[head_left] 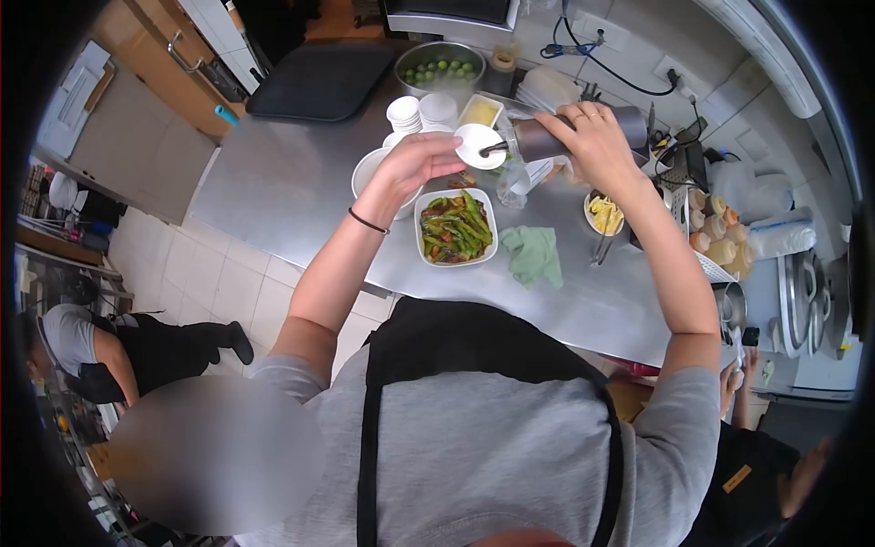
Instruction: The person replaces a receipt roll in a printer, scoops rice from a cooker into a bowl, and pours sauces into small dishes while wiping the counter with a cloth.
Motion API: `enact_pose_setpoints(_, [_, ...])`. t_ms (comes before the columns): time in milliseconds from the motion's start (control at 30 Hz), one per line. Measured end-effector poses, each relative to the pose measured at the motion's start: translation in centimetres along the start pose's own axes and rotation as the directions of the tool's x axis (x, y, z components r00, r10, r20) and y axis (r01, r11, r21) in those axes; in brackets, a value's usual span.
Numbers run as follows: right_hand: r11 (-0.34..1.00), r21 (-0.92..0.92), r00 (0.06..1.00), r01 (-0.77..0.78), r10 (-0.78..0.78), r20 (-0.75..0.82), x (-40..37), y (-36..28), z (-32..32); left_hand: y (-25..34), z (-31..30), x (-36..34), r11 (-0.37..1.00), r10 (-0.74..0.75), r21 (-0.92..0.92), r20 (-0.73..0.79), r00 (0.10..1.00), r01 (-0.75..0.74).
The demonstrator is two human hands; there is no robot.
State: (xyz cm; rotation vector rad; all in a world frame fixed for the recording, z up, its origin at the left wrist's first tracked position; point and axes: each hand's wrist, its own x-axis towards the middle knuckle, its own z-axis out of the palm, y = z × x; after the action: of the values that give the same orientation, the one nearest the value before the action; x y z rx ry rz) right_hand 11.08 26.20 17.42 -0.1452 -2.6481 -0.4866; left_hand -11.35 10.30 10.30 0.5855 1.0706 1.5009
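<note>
Between the fingers of my left hand (419,164) is a small white sauce dish (470,137), held over the table. My right hand (597,141) is wrapped round a dark squeeze bottle (542,139), tipped on its side. The bottle's mouth reaches the dish, where a dark streak of sauce shows. Just below the dish, a square white bowl (457,228) holds green pods in dark sauce. A white round bowl (366,173) stands partly hidden behind my left wrist. Near my right forearm is a bowl of yellow food (604,214) with tongs (602,248) beside it.
A green cloth (532,255) lies on the steel table (301,196). Behind are stacked white cups (403,114), a metal bowl of green limes (441,68) and a black tray (319,80). Bottles (720,232) crowd the right. One person bends at left (82,351); another stands lower right (752,483).
</note>
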Motion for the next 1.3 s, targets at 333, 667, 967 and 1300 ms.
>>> enact_pose_setpoints(333, [0.999, -0.037, 0.996, 0.031, -0.028, 0.083, 0.7, 0.4, -0.4, -0.2, 0.2, 0.7, 0.999, -0.011, -0.034, 0.003, 1.0, 0.011])
enact_pose_setpoints(667, [0.73, 0.508, 0.883, -0.457, 0.441, 0.16, -3.9, 1.5, 0.5, -0.2, -1.0, 2.5, 0.99, -0.093, -0.099, 0.064, 0.994, 0.099])
enact_pose_setpoints(967, [0.644, 0.249, 0.57, -0.724, 0.761, -0.309, -15.1, 15.3, -3.5, 2.8, -16.5, 3.5, 0.989, 0.048, -0.119, -0.297, 0.954, -0.087])
enact_pose_setpoints(1300, [0.31, -0.118, 0.331, -0.943, 0.861, -0.385, -31.0, 23.4, -1.2, -4.6, -37.9, 3.3, 0.998, 0.015, -0.043, -0.62, 0.784, -0.053])
